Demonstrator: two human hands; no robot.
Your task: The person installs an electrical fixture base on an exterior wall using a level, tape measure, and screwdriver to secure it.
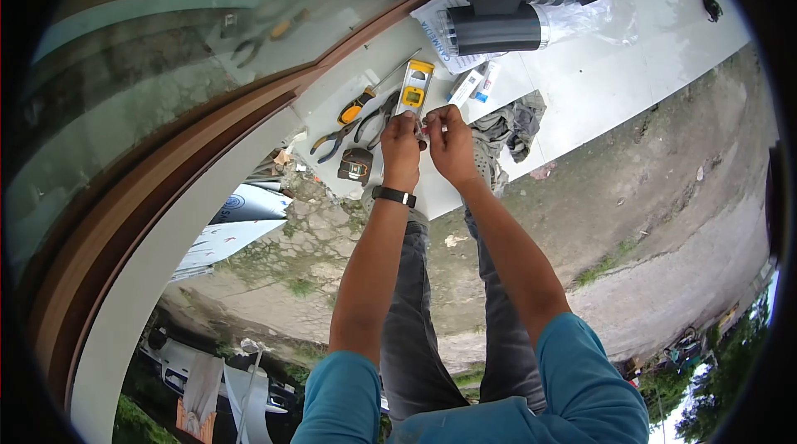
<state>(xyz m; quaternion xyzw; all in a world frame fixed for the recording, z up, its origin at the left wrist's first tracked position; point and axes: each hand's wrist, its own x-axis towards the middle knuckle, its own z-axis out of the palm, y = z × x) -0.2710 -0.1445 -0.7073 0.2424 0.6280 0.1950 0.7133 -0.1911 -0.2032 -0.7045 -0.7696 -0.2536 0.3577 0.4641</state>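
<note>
My left hand (401, 145) and my right hand (451, 143) meet fingertip to fingertip over the white ledge, both with fingers pinched. Between them shows a small reddish thing (422, 132), too small to name. A yellow spirit level (414, 88) lies just beyond my left hand. To its left are a screwdriver with a yellow and black handle (357, 106), pliers (334, 139) and a tape measure (355, 165). Small white boxes (466, 88) lie beyond my right hand, and a grey cloth (520, 127) is to the right of it.
Black cylindrical fixtures (498, 27) with coloured wires sit on plastic wrapping at the ledge's far side. A brown-framed glass pane (191, 53) borders the left. Below the ledge (614, 78) is rough ground (656, 170), with printed sheets (232, 232) at the left.
</note>
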